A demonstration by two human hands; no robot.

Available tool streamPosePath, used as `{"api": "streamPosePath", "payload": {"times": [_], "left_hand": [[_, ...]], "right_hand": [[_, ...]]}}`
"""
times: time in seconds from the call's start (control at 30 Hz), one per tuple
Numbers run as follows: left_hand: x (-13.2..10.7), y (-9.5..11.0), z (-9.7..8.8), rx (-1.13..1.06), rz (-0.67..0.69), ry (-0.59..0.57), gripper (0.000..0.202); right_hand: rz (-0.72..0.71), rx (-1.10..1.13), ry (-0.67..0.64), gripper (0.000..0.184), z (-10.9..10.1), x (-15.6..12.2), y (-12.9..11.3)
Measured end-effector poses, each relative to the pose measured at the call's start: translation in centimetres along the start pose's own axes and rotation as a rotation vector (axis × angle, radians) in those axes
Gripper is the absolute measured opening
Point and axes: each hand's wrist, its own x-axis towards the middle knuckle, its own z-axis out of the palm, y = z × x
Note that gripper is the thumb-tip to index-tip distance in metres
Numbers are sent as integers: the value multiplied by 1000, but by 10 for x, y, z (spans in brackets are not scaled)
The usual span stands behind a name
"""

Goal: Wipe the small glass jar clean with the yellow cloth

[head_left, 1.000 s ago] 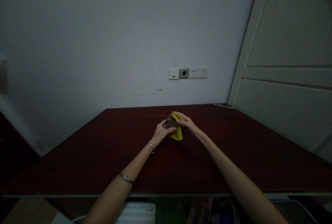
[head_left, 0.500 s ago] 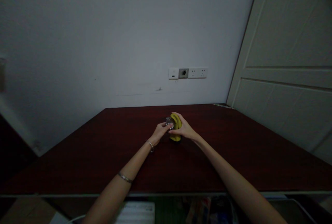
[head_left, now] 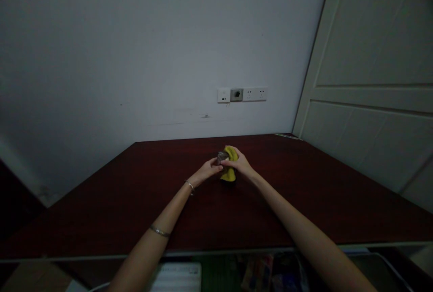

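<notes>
Near the middle of the dark red table [head_left: 135,201], both hands meet around one small item. My left hand [head_left: 207,170] is closed on a small shiny, see-through object [head_left: 221,157], which looks like glass; its exact kind is too small to make out. Bunched in my right hand [head_left: 241,164] is a yellow cloth [head_left: 229,174], its lower end hanging down close to the tabletop. The fingers of my right hand press the cloth against the right side of the see-through object. Part of that object is hidden by fingers and cloth.
A pale wall with a row of sockets [head_left: 242,95] rises behind the table. To the right stands a white panelled door [head_left: 368,93]. Below the table's front edge are a white box-like thing [head_left: 179,277] and several packages [head_left: 259,274].
My right thumb has moved up across the cloth onto the see-through object, and the cloth is bunched differently. The object has turned slightly in my left hand. The view has shifted a little.
</notes>
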Motion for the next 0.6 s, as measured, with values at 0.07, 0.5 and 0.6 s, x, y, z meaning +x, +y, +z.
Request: {"api": "streamPosePath", "payload": {"times": [0.07,0.5,0.6], "left_hand": [[3,-3,0,31,51,35,86],[3,-17,8,236,174,211,72],[3,-16,10,178,192,206,72]], "right_hand": [[57,33,53,63,2,0,-1],[-78,-163,-83,61,5,-2,-1],[-176,-209,-90,54,3,-2,-2]]}}
